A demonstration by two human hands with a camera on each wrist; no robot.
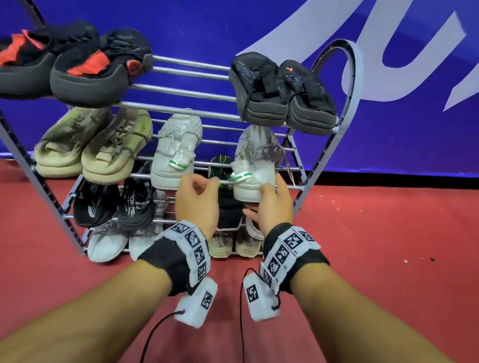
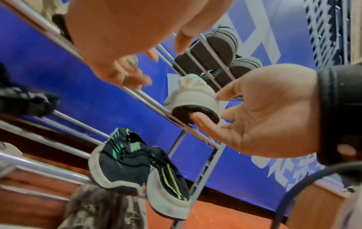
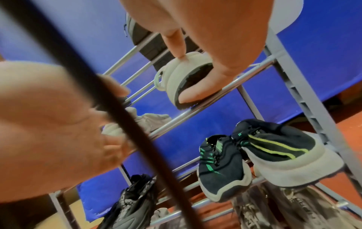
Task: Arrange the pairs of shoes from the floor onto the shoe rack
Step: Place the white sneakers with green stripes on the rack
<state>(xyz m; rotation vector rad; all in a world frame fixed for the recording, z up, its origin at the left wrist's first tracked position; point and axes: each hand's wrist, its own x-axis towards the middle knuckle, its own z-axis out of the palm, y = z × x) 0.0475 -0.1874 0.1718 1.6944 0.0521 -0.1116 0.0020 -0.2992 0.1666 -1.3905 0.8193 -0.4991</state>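
Observation:
A grey metal shoe rack (image 1: 351,83) stands on the red floor, with shoes on every tier. On its second tier, one white sneaker (image 1: 176,154) lies in the middle. Its mate, the right white sneaker (image 1: 253,158), sits heel-out at the right end. My right hand (image 1: 271,190) pinches that heel; in the right wrist view a finger lies on the heel of the sneaker (image 3: 176,77) and the thumb under its sole. My left hand (image 1: 201,183) hovers between the two white sneakers, fingers loosely curled and holding nothing.
Black-and-red shoes (image 1: 48,62) and black slides (image 1: 281,95) fill the top tier. An olive pair (image 1: 93,142) sits on the second tier at the left. Dark sneakers with green stripes (image 3: 221,167) lie on the tier below my hands. A blue banner (image 1: 195,6) backs the rack.

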